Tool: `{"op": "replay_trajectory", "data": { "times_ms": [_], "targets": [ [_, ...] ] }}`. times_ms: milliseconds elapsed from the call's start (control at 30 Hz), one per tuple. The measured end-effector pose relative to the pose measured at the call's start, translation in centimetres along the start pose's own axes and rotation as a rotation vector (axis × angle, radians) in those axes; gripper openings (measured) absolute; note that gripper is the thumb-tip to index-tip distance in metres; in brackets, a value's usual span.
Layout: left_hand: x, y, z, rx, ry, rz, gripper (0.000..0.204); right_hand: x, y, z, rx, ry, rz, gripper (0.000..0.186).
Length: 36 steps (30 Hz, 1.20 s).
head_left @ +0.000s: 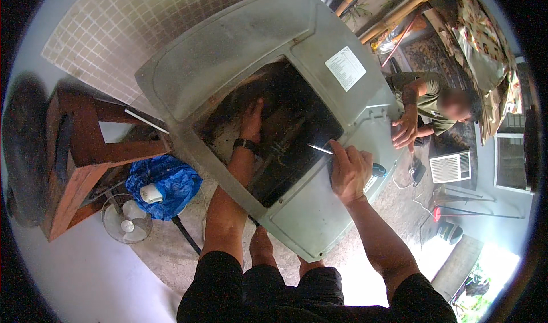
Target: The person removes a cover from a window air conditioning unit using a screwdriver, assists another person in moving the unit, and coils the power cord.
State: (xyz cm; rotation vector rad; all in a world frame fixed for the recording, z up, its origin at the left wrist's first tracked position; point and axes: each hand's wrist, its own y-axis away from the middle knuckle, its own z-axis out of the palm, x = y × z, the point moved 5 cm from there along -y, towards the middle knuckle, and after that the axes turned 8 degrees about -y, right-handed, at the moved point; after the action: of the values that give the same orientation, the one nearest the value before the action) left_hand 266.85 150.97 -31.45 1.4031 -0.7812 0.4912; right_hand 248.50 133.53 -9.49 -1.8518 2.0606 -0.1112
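A large grey plastic housing (228,40) with a square opening stands tilted before me. My left hand (252,120) reaches into the dark cavity (291,106), fingers stretched out and apparently holding nothing; a dark watch is on that wrist. Loose wires (278,149) show dimly inside. Over the opening's right edge, my right hand (351,172) is closed around a screwdriver (321,148), its thin metal shaft pointing left over the cavity. Just beyond that hand is a teal object (378,171); whether it belongs to the same tool I cannot tell.
At right, another person (425,97) leans in, a hand (405,130) by the housing's edge. To the left stand a wooden frame (80,157), a blue plastic sheet (171,180) and a fan (127,225). A white grille (450,167) and cables lie on the right-hand floor.
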Motion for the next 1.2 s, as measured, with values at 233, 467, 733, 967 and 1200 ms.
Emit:
{"op": "replay_trajectory", "data": {
  "times_ms": [233, 467, 733, 967, 1200],
  "targets": [
    [-1.6, -2.4, -0.8, -0.032, -0.078, 0.091, 0.098, -0.4, -0.2, -0.2, 0.027, -0.014, -0.022, 0.028],
    [-0.6, -1.4, -0.4, -0.034, -0.077, 0.115, 0.094, -0.3, -0.2, -0.4, 0.039, -0.031, -0.033, 0.028],
    [-0.8, -1.8, -0.6, -0.058, 0.017, 0.15, 0.086, -0.5, -0.3, -0.3, 0.032, -0.03, -0.019, 0.028],
    [-0.2, -0.6, -0.4, -0.012, -0.024, 0.092, 0.084, -0.4, -0.3, -0.3, 0.028, -0.032, -0.037, 0.028],
    [1.3, 1.0, -0.3, -0.001, -0.097, 0.137, 0.082, -0.1, 0.0, -0.2, 0.016, -0.019, -0.005, 0.028]
  ]
}}
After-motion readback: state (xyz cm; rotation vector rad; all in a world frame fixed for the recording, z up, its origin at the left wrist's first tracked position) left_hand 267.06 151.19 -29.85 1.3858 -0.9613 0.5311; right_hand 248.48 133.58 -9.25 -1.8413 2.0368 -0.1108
